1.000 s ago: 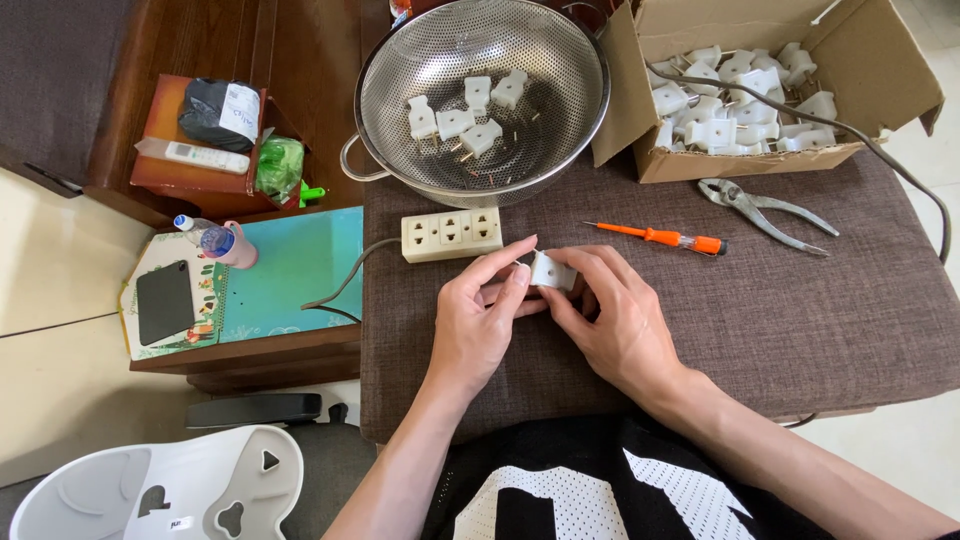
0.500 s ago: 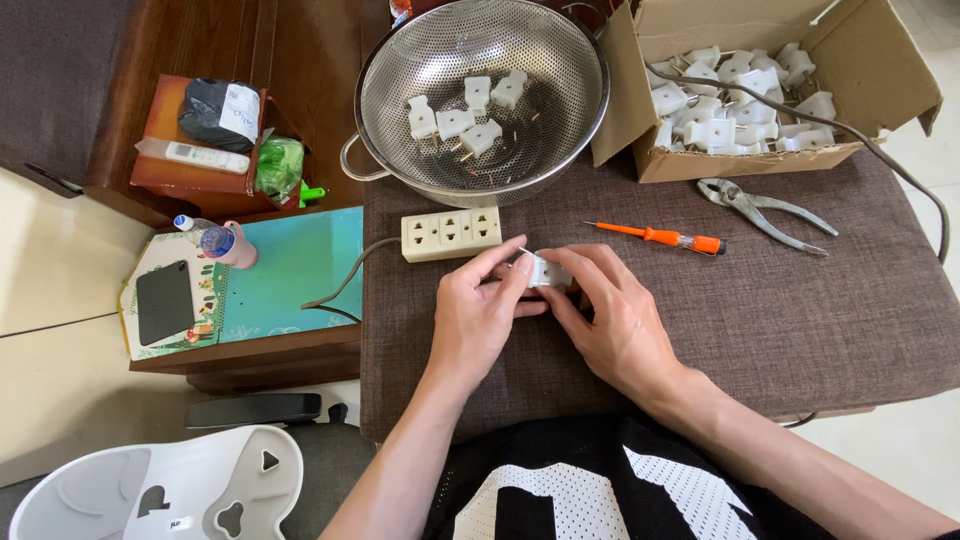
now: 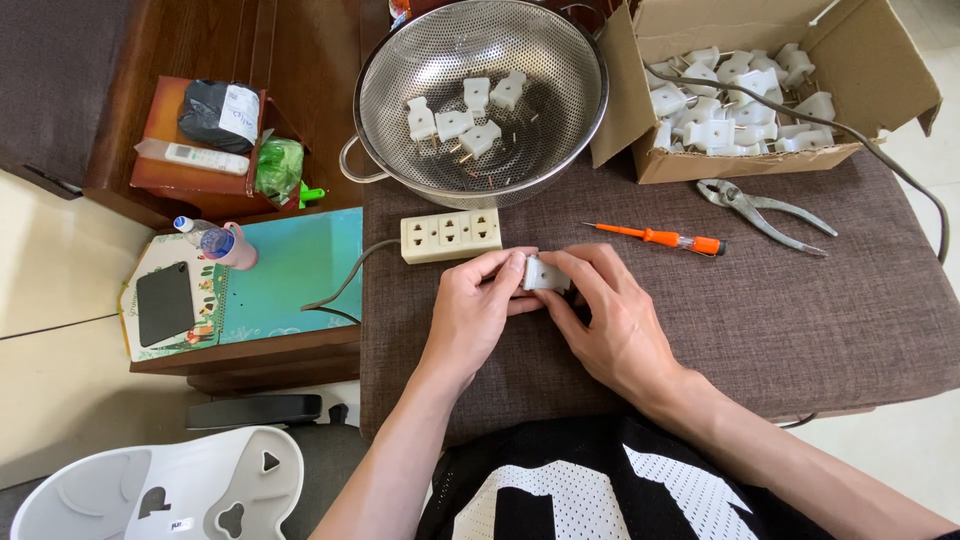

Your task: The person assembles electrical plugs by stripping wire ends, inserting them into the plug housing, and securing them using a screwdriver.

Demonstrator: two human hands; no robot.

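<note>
The fingers (image 3: pixel 515 268) of the left hand (image 3: pixel 475 315) and those of the right hand (image 3: pixel 610 320) are clamped together on one small white plug (image 3: pixel 545 274), held between both hands just above the brown cloth of the desk (image 3: pixel 800 310). The left thumb and forefinger press the plug's left end; the right fingers wrap its right side and underside. Most of the plug body is covered, so its pins cannot be seen.

Just beyond the hands, touching neither, lies a cream three-outlet power strip (image 3: pixel 450 235) with its grey cord running off the left edge of the desk. To the right of it lies an orange-handled screwdriver (image 3: pixel 660 238), and further right a pair of metal pliers (image 3: pixel 765 205).

At the far edge of the desk stands a steel colander (image 3: pixel 400 60) holding five white plugs. Beside it on the right sits an open cardboard box (image 3: pixel 740 160) filled with many more white plugs; a grey cable crosses over the box.

Left of the desk, a lower wooden table carries a teal mat (image 3: pixel 290 275).
</note>
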